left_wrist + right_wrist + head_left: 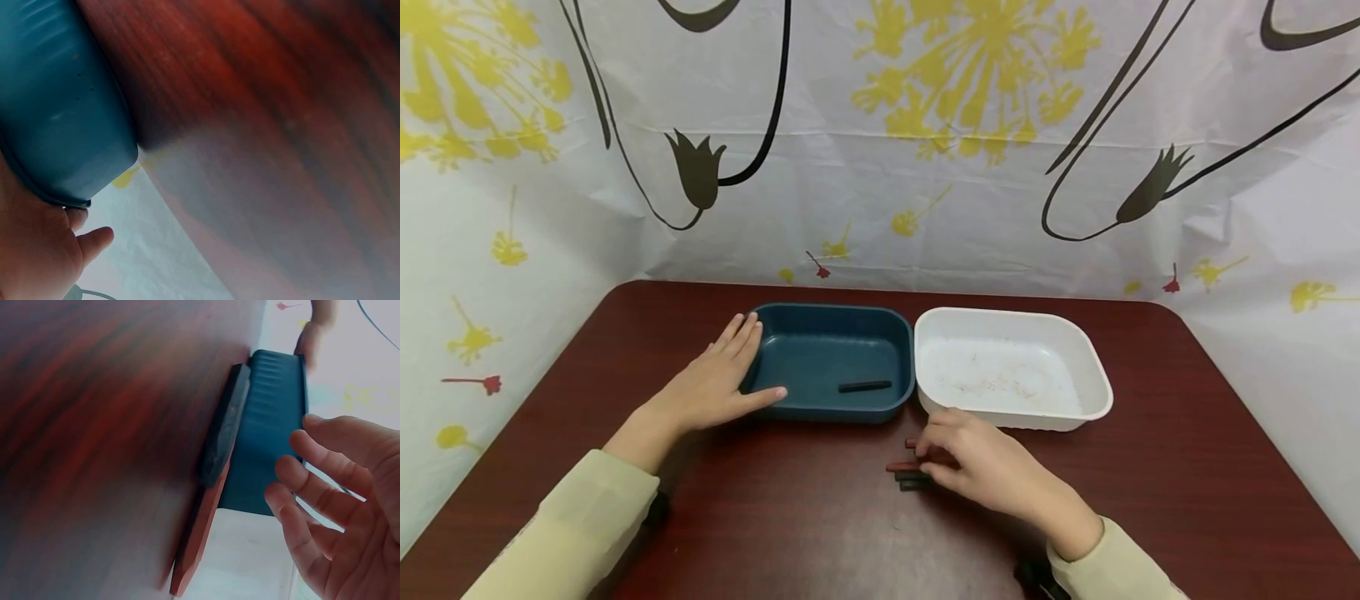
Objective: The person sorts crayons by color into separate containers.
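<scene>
My left hand (717, 385) rests on the left end of the dark blue tray (831, 414), fingers straight over its rim and thumb along the front. One short black stick (865, 387) lies inside that tray. On the table in front, my right hand (981, 462) hovers over a small group of crayon-like sticks, its fingers loosely bent with nothing between them. Red sticks (901, 467) and black sticks (914, 486) show there, partly hidden by the hand. In the right wrist view a faceted black stick (226, 425) and a red stick (199, 540) lie below the fingertips.
A white tray (1093, 400) stands against the blue tray's right side, with fine brownish specks on its floor. Both trays sit on a dark red-brown table (805, 517). A patterned white sheet (850, 167) hangs behind and along the sides.
</scene>
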`<state>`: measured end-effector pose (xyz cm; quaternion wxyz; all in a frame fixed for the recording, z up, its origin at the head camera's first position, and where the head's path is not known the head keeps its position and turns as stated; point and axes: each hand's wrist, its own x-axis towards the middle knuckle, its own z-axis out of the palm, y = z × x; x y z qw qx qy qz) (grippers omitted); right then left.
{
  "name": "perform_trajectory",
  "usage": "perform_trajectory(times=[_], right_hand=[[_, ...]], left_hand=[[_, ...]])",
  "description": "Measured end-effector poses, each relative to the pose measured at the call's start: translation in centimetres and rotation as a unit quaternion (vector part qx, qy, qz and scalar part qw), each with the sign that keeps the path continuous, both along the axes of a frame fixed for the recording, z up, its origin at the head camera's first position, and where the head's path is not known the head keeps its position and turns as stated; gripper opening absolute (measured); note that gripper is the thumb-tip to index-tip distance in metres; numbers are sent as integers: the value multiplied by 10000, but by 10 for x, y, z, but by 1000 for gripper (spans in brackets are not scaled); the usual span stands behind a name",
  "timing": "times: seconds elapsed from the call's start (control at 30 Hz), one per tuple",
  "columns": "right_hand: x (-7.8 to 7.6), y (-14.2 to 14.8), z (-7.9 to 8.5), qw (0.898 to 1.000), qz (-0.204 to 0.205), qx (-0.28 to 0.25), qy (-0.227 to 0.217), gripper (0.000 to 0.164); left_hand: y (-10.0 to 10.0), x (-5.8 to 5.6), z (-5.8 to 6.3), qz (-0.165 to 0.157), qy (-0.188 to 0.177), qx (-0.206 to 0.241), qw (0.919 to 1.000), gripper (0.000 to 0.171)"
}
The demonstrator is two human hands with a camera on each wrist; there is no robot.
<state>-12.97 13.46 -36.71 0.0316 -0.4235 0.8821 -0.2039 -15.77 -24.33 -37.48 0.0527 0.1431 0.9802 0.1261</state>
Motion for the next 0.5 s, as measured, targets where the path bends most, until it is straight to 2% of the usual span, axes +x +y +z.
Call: perform_trajectory(times=[0.2, 0.5], right_hand=[[3, 0, -1, 9990, 138, 417, -44, 7], [1, -4, -1, 9947, 185, 830, -576, 8]], left_hand=[[0, 0, -1, 7, -8, 65, 10000, 109], [0, 0, -2, 23, 2, 44, 10000, 109]])
